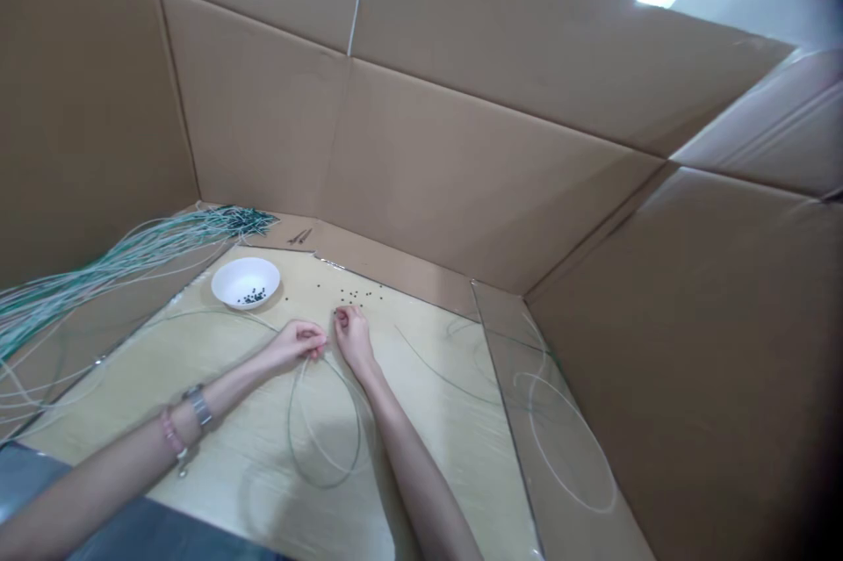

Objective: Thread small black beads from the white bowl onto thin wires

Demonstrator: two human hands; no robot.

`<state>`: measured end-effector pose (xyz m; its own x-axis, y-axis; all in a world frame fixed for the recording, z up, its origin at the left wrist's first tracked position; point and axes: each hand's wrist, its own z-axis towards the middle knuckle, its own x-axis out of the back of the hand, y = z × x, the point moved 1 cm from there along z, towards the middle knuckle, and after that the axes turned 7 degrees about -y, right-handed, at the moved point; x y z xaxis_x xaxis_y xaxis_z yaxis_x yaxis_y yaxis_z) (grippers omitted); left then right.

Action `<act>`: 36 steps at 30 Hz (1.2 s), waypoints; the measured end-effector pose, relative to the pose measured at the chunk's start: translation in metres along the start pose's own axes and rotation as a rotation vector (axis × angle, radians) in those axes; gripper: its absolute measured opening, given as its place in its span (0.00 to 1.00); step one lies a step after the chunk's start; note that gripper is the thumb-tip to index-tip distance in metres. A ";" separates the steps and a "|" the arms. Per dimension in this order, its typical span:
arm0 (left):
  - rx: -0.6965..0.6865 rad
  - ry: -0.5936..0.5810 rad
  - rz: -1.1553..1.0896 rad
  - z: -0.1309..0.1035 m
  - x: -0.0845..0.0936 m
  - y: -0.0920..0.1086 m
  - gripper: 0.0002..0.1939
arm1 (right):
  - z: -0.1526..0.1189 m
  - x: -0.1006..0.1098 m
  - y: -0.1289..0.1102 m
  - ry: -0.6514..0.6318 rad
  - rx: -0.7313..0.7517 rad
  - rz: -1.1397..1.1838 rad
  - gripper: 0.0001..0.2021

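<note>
In the head view my left hand is closed in a pinch on a thin cord. From those fingers a pale and greenish loop of the cord hangs down onto the table. Just to the right, my right hand is closed too, its fingertips pinched together low over the tabletop. A dark speck shows at these fingertips; whether it is held or lies on the table I cannot tell. Several small black beads lie scattered just beyond my right hand. More beads rest in a white bowl behind my left hand.
Long green and white cords lie bundled along the left side. Small dark metal tools lie at the back ledge. Loose cord curls at the right edge. Cardboard walls enclose the pale tabletop.
</note>
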<state>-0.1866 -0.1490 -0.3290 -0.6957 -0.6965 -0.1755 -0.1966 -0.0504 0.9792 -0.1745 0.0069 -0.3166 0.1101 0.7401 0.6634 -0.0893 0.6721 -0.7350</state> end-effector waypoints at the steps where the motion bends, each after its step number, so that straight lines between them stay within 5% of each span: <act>1: -0.004 -0.008 0.029 0.000 0.000 0.000 0.09 | 0.003 -0.001 -0.001 0.002 0.003 0.005 0.13; 15: -0.120 0.013 0.215 -0.010 -0.015 0.026 0.11 | 0.007 0.001 -0.010 0.097 0.065 0.299 0.14; 20: -0.250 0.030 0.208 -0.023 -0.036 0.091 0.11 | -0.014 0.043 -0.049 0.188 0.162 0.569 0.12; 26: -0.475 -0.024 0.235 -0.059 -0.097 0.194 0.07 | -0.061 0.120 -0.130 0.335 0.430 0.896 0.07; 31: -0.733 0.028 0.425 -0.094 -0.132 0.213 0.07 | -0.099 0.136 -0.167 0.295 0.608 1.009 0.04; 36: -0.835 0.066 0.542 -0.108 -0.133 0.214 0.07 | -0.109 0.136 -0.173 0.229 0.682 1.011 0.07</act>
<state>-0.0617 -0.1447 -0.0851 -0.5028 -0.8116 0.2975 0.7028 -0.1836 0.6873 -0.0360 -0.0110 -0.1145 -0.1439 0.9580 -0.2482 -0.7238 -0.2729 -0.6337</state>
